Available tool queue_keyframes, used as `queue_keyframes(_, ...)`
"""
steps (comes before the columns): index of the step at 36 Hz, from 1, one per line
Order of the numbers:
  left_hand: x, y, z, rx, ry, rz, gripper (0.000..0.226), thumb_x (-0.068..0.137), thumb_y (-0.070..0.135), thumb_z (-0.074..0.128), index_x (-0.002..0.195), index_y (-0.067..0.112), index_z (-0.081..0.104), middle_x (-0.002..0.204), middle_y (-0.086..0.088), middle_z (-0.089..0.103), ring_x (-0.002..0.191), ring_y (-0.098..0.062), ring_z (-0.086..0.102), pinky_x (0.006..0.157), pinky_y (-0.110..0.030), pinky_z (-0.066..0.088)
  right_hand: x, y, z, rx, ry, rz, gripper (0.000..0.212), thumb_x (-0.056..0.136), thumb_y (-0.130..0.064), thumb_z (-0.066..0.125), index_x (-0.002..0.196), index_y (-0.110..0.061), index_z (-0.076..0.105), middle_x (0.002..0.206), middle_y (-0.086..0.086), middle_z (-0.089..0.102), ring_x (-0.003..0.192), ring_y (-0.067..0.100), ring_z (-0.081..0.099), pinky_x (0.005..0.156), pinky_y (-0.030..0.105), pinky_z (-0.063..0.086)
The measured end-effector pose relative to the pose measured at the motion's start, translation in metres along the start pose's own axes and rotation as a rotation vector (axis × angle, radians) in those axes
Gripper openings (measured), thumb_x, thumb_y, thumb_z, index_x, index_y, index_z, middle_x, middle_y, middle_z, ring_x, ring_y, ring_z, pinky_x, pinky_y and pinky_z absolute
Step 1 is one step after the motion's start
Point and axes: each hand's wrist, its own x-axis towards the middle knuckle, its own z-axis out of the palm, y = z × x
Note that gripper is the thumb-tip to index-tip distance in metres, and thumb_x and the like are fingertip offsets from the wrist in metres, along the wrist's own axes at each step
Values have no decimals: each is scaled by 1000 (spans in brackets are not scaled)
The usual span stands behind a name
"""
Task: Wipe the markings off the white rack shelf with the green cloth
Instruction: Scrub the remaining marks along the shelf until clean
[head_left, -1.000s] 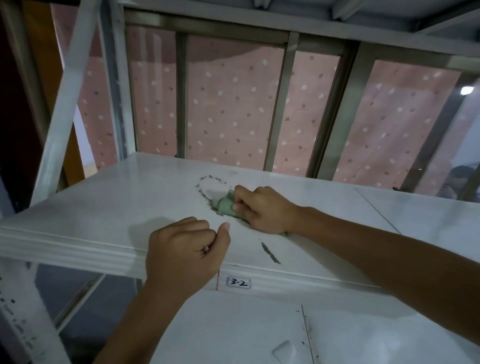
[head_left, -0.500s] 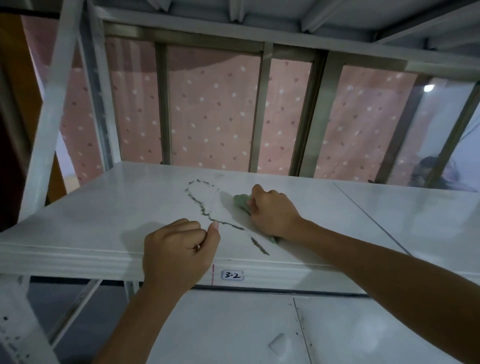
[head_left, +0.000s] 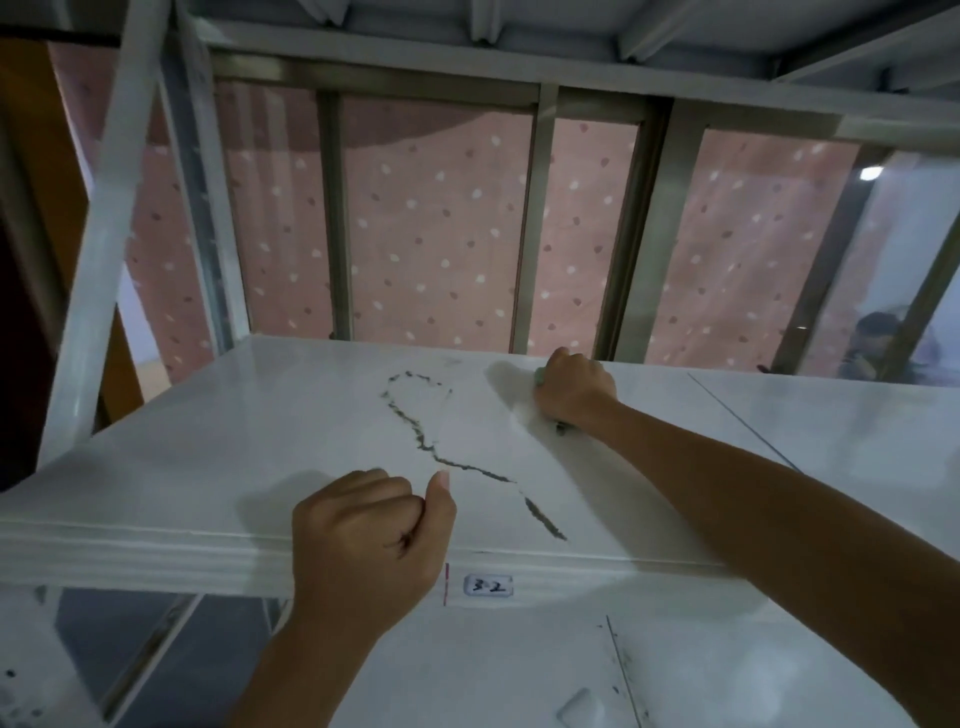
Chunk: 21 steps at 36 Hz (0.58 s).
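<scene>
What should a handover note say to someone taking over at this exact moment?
Left hand: bare fist, holding nothing, resting on the front edge of the white rack shelf.
Right hand: grips the green cloth, pressed to the shelf near its back edge.
Done: little; a grey smear lies left of the cloth.
To do: the dark looped marking mid-shelf and the short dark streak near the front edge.

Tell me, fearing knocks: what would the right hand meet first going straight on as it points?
The right hand would likely cross bare shelf to its back edge, then meet the window frame; depth unclear.
</scene>
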Motion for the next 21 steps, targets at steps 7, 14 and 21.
queue_keyframes(7, 0, 0, 0, -35, -16, 9, 61, 94, 10, 64, 40, 8, 35, 39, -5, 35, 37, -24, 26, 37, -36, 29, 57, -44, 25, 7, -48, -78, 37, 95, -26, 45, 125, -7, 50, 120, 14, 60, 106, 33, 59, 75, 35, 43)
queue_keyframes(14, -1, 0, 0, -50, -25, 33, 59, 92, 4, 66, 41, 8, 35, 44, -7, 29, 46, -22, 19, 42, -33, 24, 90, -73, 34, 16, -162, -436, 27, 95, -32, 44, 112, -11, 46, 106, 20, 61, 96, 38, 59, 70, 36, 44)
queue_keyframes(21, -3, 2, -1, -49, -29, -30, 61, 94, 9, 65, 41, 8, 35, 45, -8, 29, 45, -23, 20, 47, -30, 21, 102, -91, 46, 121, -217, -725, 16, 103, -42, 37, 99, -27, 42, 87, 7, 61, 81, 30, 60, 76, 40, 48)
